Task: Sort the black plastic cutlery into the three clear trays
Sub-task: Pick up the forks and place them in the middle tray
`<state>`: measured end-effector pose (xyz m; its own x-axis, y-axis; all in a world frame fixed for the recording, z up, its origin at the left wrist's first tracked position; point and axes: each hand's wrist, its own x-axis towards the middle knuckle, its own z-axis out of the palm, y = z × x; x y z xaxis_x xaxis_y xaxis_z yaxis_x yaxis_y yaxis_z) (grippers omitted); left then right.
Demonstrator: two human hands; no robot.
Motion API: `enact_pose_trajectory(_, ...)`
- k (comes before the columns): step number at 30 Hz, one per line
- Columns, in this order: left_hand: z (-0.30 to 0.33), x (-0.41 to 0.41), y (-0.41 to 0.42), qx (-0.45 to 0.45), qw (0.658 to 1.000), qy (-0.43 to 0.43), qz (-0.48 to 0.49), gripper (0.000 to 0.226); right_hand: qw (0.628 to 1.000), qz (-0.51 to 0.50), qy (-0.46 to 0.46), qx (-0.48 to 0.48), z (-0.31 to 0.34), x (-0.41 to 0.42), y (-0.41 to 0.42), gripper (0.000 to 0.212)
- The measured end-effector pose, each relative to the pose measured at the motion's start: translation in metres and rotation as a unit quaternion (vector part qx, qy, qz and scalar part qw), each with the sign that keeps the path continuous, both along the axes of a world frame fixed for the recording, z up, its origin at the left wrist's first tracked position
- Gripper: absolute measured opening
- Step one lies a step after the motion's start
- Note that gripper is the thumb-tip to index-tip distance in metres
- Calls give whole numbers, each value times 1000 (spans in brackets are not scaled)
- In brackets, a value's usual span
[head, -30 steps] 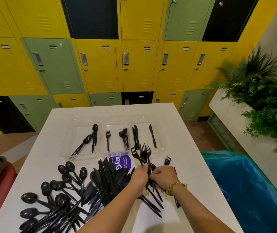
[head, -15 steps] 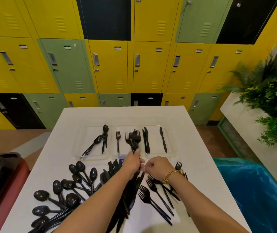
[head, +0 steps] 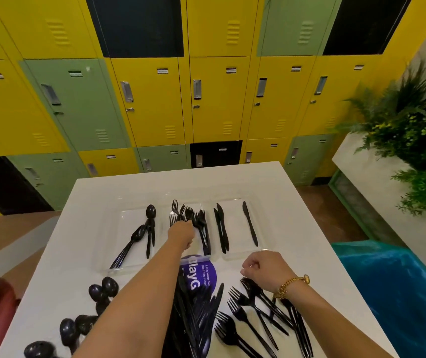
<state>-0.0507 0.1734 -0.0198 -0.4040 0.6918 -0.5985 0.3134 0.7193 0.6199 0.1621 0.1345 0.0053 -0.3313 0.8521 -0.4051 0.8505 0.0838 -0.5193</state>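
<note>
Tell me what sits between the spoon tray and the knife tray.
The fork tray, in the head view; the left hand is over it, at the forks.

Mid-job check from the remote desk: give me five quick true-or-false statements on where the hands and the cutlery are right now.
1. The left hand is over the middle tray, at the forks. True.
2. The right hand is reaching into the right tray. False: it is curled above the loose forks on the table, short of that tray.
3. The right tray holds knives. True.
4. The left tray is empty. False: it holds spoons.
5. All spoons are sorted. False: loose spoons lie on the table near the left arm.
</note>
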Motion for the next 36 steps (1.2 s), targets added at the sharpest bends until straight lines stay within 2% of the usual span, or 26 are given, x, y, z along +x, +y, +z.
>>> enact_pose_trajectory(4,-12,1,14,-13,990,124,-65,35,1000,-14,0,-12,-8,9,6,4)
enact_pose_trajectory(6,-17,1,18,-32,981,160,-107,39,1000,-21,0,-16,-9,13,9,5)
enact_pose_trajectory(13,-32,1,19,-56,980,160,-99,44,999,-32,8,-20,-13,18,14,4)
enact_pose_trajectory(17,-28,-1,19,-60,979,174,-91,41,999,-29,5,-15,-14,16,15,21)
enact_pose_trajectory(23,-16,-3,12,-48,970,210,-115,35,999,-32,-23,-20,-11,22,11,24)
enact_pose_trajectory(27,-5,6,10,29,978,187,-92,32,998,-43,-46,-25,-12,35,11,24)
enact_pose_trajectory(32,15,42,-20,247,965,86,3,26,994,-54,-92,-24,-26,48,-10,30)
enact_pose_trajectory(36,12,72,-55,270,962,46,-2,30,990,-51,-126,-33,-46,47,-38,46)
